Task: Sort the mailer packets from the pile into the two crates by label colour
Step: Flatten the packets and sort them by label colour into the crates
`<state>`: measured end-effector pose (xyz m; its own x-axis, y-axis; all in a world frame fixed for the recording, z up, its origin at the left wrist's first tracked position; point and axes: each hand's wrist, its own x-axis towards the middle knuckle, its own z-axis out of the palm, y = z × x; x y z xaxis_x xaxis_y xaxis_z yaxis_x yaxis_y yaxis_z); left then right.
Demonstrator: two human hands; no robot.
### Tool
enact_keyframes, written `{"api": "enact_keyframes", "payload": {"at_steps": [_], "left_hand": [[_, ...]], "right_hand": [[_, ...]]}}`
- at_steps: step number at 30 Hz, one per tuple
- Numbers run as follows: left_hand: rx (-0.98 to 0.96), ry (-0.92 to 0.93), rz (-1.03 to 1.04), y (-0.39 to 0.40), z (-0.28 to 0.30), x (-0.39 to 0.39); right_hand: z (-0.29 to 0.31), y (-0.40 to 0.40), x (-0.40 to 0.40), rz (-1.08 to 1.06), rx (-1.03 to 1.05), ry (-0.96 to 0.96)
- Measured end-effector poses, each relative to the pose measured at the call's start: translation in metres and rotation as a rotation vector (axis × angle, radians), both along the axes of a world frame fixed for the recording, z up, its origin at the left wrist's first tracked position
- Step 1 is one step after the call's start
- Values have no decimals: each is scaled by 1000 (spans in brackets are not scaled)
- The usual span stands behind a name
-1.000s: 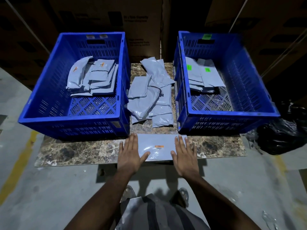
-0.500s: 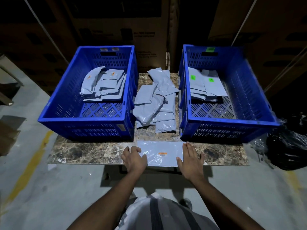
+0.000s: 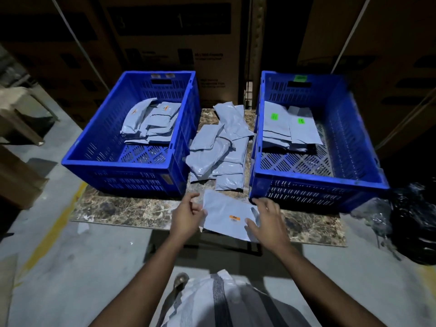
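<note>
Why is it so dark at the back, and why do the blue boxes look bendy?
Head view: light falls on the crates and packets, while the cartons behind stay dim; the wide lens bows straight edges; the right hand looks slightly smeared by motion.

A marble tabletop (image 3: 122, 210) bears two blue crates (image 3: 132, 166) and a packet pile (image 3: 219, 149).
</note>
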<state>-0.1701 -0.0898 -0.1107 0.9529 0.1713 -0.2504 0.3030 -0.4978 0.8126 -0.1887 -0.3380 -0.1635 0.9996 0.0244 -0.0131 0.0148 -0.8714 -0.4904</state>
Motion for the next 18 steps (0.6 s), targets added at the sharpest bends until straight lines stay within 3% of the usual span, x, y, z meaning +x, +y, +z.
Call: {"api": "enact_keyframes", "payload": {"at_steps": [6,13,18], "left_hand": [[-237,-201,-208,1,101,11],[-307,-429,50,33,166,56],[-399,-545,191,70,180,106]], "right_hand": [[62,20,36,273,316,-13],[127,58,57,305,733,90],[171,92,78,367,803,45]]}}
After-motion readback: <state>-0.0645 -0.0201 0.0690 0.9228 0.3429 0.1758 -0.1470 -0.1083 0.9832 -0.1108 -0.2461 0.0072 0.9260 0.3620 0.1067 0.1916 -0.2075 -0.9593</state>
